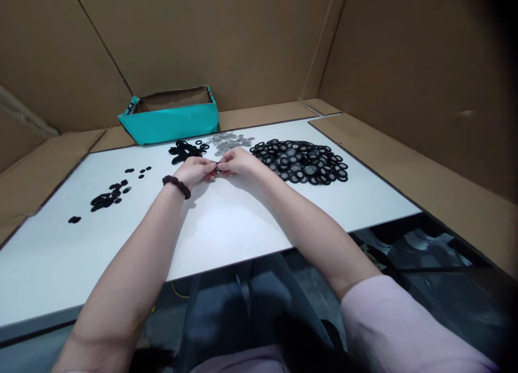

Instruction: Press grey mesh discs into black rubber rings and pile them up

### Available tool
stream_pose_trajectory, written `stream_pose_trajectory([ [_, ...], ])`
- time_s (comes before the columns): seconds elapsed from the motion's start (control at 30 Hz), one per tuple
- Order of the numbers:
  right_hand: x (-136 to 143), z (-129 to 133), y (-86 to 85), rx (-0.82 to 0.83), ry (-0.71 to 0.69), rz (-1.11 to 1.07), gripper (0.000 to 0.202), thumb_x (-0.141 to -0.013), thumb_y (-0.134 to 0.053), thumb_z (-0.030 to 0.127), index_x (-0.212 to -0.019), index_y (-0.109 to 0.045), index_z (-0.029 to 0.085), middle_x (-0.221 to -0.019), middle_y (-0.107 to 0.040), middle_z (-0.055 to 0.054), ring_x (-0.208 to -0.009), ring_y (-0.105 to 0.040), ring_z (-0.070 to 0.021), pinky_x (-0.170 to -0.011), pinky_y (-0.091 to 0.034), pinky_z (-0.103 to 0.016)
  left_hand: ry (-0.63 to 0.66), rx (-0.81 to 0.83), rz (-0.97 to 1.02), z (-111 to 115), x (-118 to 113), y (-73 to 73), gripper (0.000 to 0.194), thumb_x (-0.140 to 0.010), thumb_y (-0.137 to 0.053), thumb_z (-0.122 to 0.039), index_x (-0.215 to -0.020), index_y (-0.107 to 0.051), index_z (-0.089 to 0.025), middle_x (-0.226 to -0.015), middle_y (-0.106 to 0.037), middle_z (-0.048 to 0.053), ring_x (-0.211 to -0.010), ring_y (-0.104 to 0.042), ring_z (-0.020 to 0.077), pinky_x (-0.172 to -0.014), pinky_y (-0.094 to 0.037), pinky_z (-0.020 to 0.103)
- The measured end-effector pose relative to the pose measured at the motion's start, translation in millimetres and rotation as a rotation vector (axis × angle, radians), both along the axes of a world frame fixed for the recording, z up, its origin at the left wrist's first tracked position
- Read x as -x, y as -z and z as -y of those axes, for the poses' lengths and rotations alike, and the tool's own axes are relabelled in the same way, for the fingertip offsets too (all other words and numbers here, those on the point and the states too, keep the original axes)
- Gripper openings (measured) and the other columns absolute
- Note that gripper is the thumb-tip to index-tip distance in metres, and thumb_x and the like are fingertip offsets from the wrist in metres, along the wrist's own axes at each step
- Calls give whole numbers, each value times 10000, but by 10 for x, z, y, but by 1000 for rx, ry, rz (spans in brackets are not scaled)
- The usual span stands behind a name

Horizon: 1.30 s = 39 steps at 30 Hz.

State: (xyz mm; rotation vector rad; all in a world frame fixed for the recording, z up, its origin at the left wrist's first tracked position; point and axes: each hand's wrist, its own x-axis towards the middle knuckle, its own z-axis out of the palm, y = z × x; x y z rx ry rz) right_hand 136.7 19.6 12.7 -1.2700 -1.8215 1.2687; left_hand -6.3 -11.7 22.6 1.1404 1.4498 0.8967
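Observation:
Just above the white table (226, 216), my left hand (197, 169) and my right hand (237, 161) meet fingertip to fingertip. Pinched between them is a small black ring (217, 167), mostly covered by the fingers. Right of my right hand lies a large heap of black rings with grey discs in them (301, 160). Behind my left hand is a pile of black rings (184, 150). Loose grey translucent discs (229, 142) are spread behind my right hand.
Small black discs (106, 198) lie scattered on the table's left side. A turquoise open box (174, 124) stands at the back. Cardboard walls (251, 49) surround the table at the back and sides. The table's front edge runs beneath my forearms.

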Motion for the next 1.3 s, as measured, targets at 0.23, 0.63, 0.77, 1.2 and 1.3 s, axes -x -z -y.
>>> stream_pose_trajectory([
  [0.23,61,30,7,12,138,-86,245,-805,-600,139,-565,-549,128,-498,-542,1,-440,-502,-63,-432,-386,-158,-103,-120,24,13,-85,25,97,-792,-586,-124,-704,-608,-91,-573,-595,27,-508,-557,96,-616,-512,268],
  [0.63,20,78,-135,303,-6,-222,274,-883,-511,83,-614,-493,131,-498,-545,-4,-404,-500,-51,-393,-360,-146,-90,-214,13,-1,-35,-13,168,-713,-613,-66,-869,-676,-60,-687,-662,39,-617,-611,99,-774,-515,286],
  [0.77,6,104,-134,219,-21,-116,259,-833,-598,118,-600,-490,148,-525,-583,-10,-430,-546,-83,-407,-357,-170,-60,-131,6,-5,-5,-40,96,-704,-623,-53,-777,-680,-78,-628,-646,27,-571,-590,91,-764,-516,282],
  [1.2,37,-8,0,-73,88,-21,228,-784,-583,113,-562,-542,141,-486,-554,7,-457,-505,-76,-509,-429,-180,-75,-110,-28,30,-51,-37,80,-764,-620,-134,-689,-615,-105,-594,-632,44,-584,-613,116,-597,-533,246],
  [1.3,53,28,-37,45,114,-133,263,-814,-556,75,-559,-529,133,-486,-553,5,-445,-508,-66,-479,-429,-167,-115,-164,-16,32,-80,-29,104,-792,-572,-112,-698,-615,-94,-593,-634,38,-594,-621,109,-625,-537,243],
])
